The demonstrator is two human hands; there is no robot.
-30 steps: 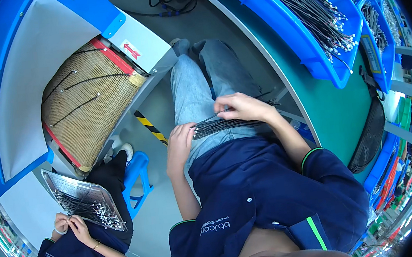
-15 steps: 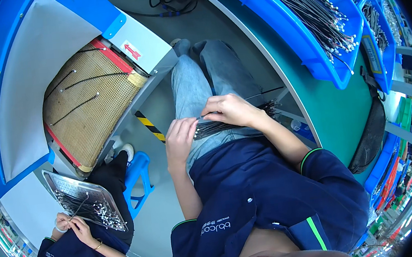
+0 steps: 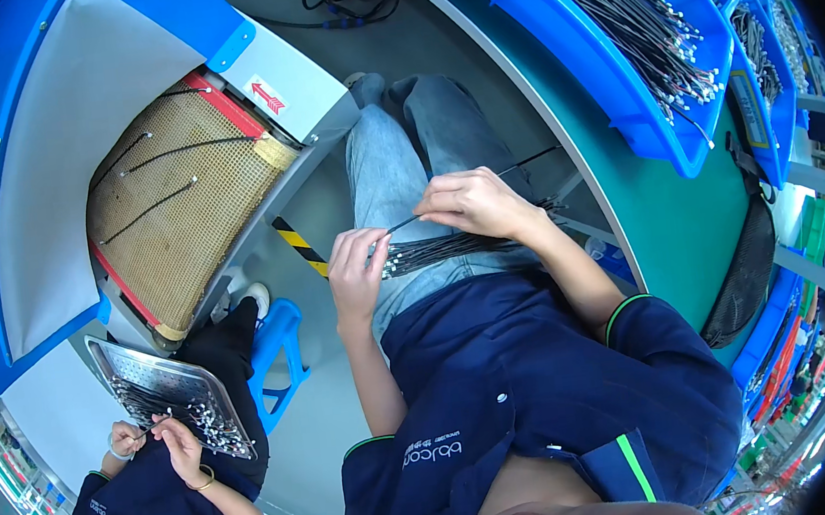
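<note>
Black cable bundle (image 3: pixel 452 248) lies between left hand (image 3: pixel 358 268) and right hand (image 3: pixel 472 203).

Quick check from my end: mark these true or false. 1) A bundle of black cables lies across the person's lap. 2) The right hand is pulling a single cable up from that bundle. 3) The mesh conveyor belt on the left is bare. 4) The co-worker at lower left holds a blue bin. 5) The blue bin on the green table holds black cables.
1) True: the bundle of black cables lies across the lap.
2) True: the right hand pinches a single cable raised above the bundle, with the left hand at the bundle's end.
3) False: the mesh conveyor belt carries a few cables.
4) False: the co-worker has a metal tray of cables.
5) True: the blue bin holds black cables.
</note>
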